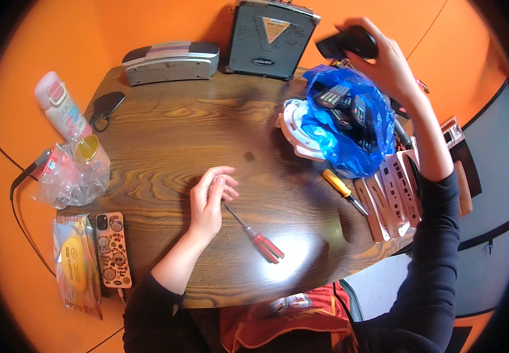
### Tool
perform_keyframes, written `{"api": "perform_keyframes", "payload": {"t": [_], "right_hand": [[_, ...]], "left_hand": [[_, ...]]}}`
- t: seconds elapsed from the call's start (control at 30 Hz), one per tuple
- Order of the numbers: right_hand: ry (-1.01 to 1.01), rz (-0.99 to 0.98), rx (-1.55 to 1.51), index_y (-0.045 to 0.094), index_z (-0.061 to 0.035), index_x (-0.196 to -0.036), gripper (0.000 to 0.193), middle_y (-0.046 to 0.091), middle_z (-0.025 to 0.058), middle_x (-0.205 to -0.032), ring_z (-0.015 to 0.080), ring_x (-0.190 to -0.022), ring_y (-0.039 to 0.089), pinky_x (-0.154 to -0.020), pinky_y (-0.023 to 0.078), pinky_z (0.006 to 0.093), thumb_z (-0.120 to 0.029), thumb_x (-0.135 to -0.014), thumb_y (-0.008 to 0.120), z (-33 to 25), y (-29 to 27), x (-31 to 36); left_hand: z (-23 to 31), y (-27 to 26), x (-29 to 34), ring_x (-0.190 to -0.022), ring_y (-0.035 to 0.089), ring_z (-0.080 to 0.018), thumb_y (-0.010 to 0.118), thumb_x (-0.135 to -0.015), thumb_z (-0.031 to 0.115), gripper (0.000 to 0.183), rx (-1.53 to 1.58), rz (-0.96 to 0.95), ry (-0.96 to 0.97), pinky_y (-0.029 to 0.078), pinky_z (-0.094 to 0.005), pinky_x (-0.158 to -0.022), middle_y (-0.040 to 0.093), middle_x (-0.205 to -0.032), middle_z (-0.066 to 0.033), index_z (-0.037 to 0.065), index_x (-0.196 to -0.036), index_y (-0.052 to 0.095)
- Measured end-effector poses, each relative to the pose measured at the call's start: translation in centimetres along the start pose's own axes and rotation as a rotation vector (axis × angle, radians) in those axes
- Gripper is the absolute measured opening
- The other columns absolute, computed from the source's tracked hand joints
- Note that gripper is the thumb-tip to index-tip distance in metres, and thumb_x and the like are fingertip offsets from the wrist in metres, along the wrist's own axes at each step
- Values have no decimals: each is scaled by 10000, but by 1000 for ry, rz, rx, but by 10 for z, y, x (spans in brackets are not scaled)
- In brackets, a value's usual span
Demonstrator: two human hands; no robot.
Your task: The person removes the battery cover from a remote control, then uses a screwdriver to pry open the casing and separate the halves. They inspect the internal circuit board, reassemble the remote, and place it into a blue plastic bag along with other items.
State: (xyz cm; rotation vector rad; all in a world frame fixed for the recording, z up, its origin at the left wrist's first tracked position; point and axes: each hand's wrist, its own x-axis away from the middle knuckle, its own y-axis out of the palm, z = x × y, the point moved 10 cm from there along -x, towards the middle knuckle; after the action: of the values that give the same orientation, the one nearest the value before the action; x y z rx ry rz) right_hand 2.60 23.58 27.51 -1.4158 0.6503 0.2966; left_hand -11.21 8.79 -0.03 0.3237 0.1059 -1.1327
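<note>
My right hand (384, 59) is raised at the far right, fingers wrapped round a black device (348, 44) with a smooth, rounded body; its exact kind is unclear. Below it a blue plastic bag (378, 141) holds several black remote controls (341, 117). Over the middle of the table my left hand (210, 200) has its fingers apart and loosely bent, holding nothing. A red-handled screwdriver (266, 246) lies just to its right, its shaft end close to the palm.
Beside the bag are a white plastic part (295, 126), a yellow-handled screwdriver (337, 183) and several white slotted panels (393, 194). A speaker box (272, 41) and a silver device (172, 63) stand at the back. Leftward are a bottle (60, 106), cup (90, 150), phone (113, 250) and wipes pack (75, 259).
</note>
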Motion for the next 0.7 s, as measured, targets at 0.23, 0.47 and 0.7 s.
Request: {"api": "perform_keyframes", "payload": {"t": [0.23, 0.47, 0.7], "right_hand": [[148, -463, -2, 475, -104, -1109, 437, 565, 157, -1044, 325, -975, 558, -864, 474, 360, 93, -729, 564, 50, 10, 68], [219, -891, 138, 449, -76, -1112, 503, 566, 194, -966, 368, -966, 540, -782, 453, 395, 163, -670, 481, 123, 87, 112], [178, -971, 435, 414, -54, -1219, 505, 486, 151, -1168, 312, -1112, 489, -908, 419, 341, 72, -742, 525, 159, 107, 159]], "left_hand": [[-2, 0, 0, -659, 577, -115, 393, -928, 211, 278, 25, 2, -14, 446, -219, -584, 586, -787, -75, 9, -1033, 553], [-3, -1, -1, -664, 570, -124, 347, -936, 261, 334, -32, -24, -17, 442, -232, -595, 567, -818, -73, -3, -1059, 509], [-1, -5, -1, -663, 569, -129, 327, -941, 259, 338, -42, 0, -32, 437, -233, -596, 563, -814, -77, -7, -1055, 502]]}}
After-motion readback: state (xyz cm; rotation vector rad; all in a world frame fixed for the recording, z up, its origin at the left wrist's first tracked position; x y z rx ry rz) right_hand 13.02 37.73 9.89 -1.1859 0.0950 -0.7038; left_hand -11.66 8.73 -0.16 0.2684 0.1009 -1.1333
